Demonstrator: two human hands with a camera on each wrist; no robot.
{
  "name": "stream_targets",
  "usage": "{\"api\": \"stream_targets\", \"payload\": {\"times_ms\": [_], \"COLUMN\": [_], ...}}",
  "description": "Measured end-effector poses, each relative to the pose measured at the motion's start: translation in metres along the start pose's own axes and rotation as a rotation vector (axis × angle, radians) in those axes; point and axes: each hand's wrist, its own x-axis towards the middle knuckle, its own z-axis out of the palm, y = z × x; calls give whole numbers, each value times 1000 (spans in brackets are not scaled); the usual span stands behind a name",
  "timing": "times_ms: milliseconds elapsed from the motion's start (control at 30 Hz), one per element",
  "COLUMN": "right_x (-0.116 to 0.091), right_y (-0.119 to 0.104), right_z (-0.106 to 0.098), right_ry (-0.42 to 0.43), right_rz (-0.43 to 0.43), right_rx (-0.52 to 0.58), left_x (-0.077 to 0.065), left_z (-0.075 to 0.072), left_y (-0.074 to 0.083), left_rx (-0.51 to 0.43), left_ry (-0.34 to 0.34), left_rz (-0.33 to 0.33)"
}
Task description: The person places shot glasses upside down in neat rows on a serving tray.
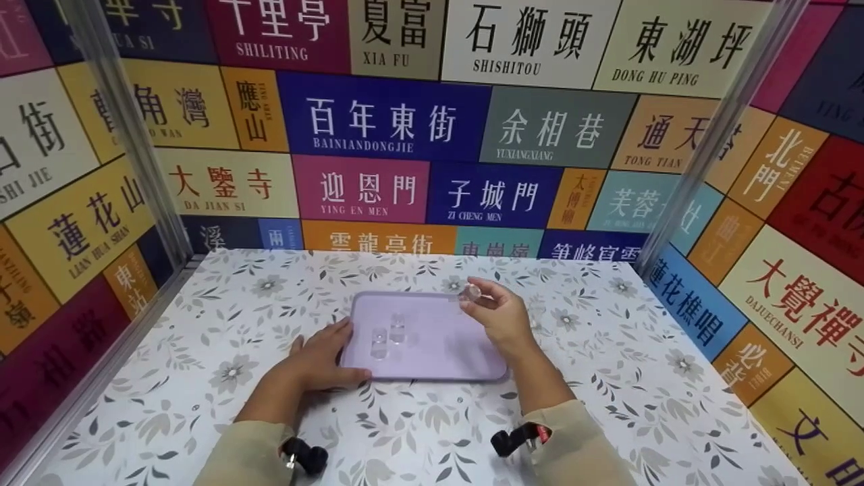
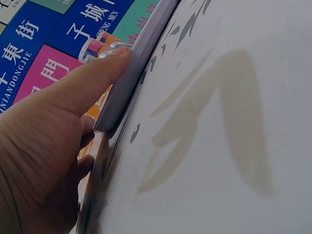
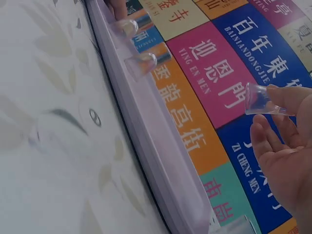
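Observation:
A lilac tray lies on the table. My left hand holds its near left corner, thumb along the front rim and fingers at the left side. In the left wrist view, the thumb presses on the tray's rim. Two small clear cups stand on the left half of the tray. Above its far right corner, my right hand pinches another clear cup between thumb and fingers. In the right wrist view that cup is tilted sideways.
A floral-patterned cloth covers the table around the tray. Walls of coloured name panels stand behind and on both sides, with metal posts at the corners. Another clear rim shows at the right wrist view's bottom edge.

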Motion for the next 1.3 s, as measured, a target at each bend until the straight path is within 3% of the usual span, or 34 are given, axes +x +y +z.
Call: {"api": "stream_targets", "payload": {"times_ms": [233, 433, 767, 1100, 1300], "right_x": [0, -2, -5, -11, -12], "right_y": [8, 14, 30, 38, 39], "right_z": [33, 48, 54, 58, 61], "right_ry": [-110, -159, -294, -383, -392], "right_rz": [-46, -27, -18, 67, 54], "right_rx": [-20, -157, -334, -340, -339], "left_x": [1, 1, 2, 2, 0], "left_z": [0, -2, -2, -2, -2], "left_y": [2, 1, 2, -1, -2], "left_rx": [4, -4, -13, -8, -7], "left_ry": [-4, -11, -18, -20, -21], "left_rz": [12, -10, -18, -19, -25]}}
